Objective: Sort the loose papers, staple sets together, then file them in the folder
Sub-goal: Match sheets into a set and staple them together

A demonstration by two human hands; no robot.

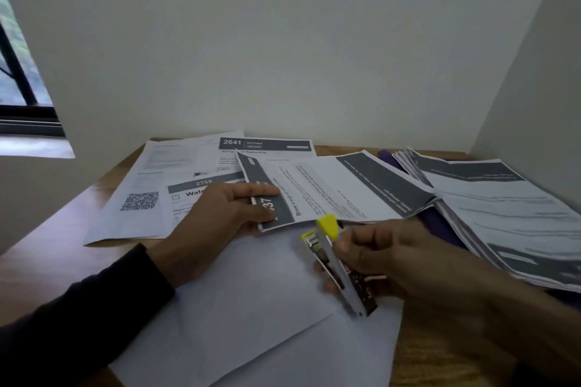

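My left hand (217, 214) pinches the near-left corner of a paper set (330, 188) with a dark header band, lifting it a little off the desk. My right hand (396, 258) grips a small stapler (333, 258), yellow at its tip and metal along its body. The stapler's open jaw points at the set's near edge, just below it and not touching. A purple folder (440, 223) lies at the right under a thick stack of printed sheets (503, 207). Loose printed pages (151, 188) lie at the back left.
Blank white sheets (251, 308) cover the wooden desk (53, 261) in front of me. A page headed 2641 (267, 144) lies against the back wall. Walls close the desk at the back and right. A window (19, 78) is at the far left.
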